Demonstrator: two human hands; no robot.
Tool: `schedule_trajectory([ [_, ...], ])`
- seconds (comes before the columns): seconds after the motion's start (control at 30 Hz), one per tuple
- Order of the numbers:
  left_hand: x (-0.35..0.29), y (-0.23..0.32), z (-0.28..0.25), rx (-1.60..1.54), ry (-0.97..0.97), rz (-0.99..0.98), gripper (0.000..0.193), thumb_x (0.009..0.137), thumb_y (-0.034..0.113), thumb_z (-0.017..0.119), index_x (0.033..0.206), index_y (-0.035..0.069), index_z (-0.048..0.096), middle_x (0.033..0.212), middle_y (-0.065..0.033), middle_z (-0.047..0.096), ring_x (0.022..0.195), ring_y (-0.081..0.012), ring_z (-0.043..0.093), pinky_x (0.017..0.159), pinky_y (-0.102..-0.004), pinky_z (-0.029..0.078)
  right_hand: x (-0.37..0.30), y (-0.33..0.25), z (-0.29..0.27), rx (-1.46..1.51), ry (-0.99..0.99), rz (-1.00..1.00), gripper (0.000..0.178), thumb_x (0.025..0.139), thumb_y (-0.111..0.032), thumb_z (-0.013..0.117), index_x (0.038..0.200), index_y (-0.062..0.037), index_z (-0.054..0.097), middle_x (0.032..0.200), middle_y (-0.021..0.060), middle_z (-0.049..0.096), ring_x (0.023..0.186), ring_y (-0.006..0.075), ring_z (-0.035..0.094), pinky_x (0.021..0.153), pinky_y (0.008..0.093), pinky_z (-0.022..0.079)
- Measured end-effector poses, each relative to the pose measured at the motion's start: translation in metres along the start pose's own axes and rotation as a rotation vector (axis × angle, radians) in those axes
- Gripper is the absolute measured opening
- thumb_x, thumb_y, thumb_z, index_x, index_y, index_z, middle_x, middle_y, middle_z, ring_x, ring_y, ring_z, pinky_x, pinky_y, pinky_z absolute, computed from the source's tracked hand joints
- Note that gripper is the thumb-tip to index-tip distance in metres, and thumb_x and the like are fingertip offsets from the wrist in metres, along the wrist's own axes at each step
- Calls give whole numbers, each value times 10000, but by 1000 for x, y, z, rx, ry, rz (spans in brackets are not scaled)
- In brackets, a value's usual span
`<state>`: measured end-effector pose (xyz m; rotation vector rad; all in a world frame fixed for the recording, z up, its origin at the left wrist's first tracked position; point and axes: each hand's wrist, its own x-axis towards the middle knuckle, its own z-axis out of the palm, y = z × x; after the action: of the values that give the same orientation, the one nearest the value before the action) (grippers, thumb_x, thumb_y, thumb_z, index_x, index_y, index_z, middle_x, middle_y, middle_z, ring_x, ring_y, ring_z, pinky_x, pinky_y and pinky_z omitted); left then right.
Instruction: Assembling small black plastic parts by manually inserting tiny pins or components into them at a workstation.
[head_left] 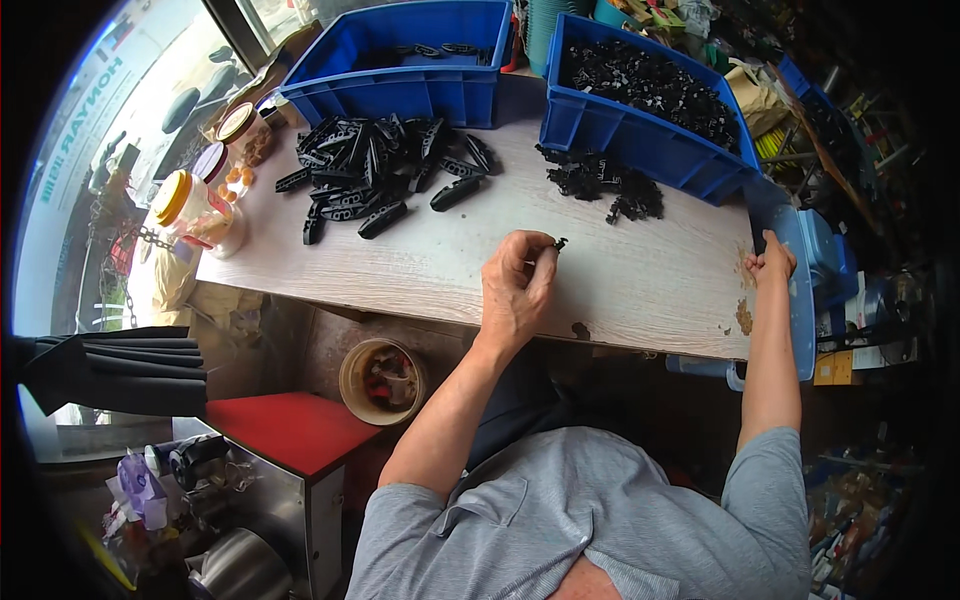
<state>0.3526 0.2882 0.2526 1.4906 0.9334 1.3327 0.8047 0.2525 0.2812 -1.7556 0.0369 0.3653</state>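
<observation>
My left hand [520,285] is over the middle of the table, its fingers pinched on a small black plastic part [561,244]. Out at the table's right edge, my right hand [773,262] is closed on a dark elongated piece [761,243], partly hidden by the fingers, beside a translucent blue bin [803,330]. A heap of long black plastic housings [345,160] lies at the table's left. Toward the right is a smaller pile of little black parts [610,185].
Two blue crates stand along the far side: the left crate [400,95] has a few housings inside, the right crate [640,140] many small black parts. Lidded jars [195,215] line the left edge of the table [420,265]. Below are a bucket [352,400] and a red-topped cabinet [285,430].
</observation>
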Motion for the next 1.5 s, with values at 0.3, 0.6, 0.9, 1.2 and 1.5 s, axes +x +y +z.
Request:
schedule_trajectory([
  [0.3,3,2,-18,-498,21,-240,82,951,64,635,969,-7,597,844,-46,629,704,-103,613,653,-256,555,-149,5,16,12,-747,-100,334,905,-272,708,1157,-78,605,530,0,448,526,151,548,631,454,612],
  [0.6,7,16,-26,-536,-105,-485,108,960,125,638,954,19,621,799,-41,633,702,-121,628,673,-263,553,-252,44,57,-36,-1288,-21,320,886,-246,747,1108,-41,642,504,14,518,424,130,547,505,370,578],
  [0.9,4,22,-48,-495,-215,-481,110,943,110,639,887,16,629,774,-41,635,673,-105,612,651,-243,536,-301,57,73,-117,-1393,-124,325,866,-262,766,1027,-2,655,477,3,486,355,115,469,418,294,498],
  [1.2,24,27,-77,620,343,282,209,923,193,661,1024,10,653,975,-161,660,879,-325,614,775,-411,490,-307,67,66,1,-1382,-146,202,889,-213,697,923,-37,606,493,14,493,394,143,507,439,314,513],
  [1.5,52,-3,-96,1001,307,-14,199,838,294,705,833,96,687,886,-106,658,920,-328,598,745,-458,489,-303,71,66,89,-1364,-142,178,900,-196,665,950,-45,586,510,23,497,449,164,559,463,347,545],
])
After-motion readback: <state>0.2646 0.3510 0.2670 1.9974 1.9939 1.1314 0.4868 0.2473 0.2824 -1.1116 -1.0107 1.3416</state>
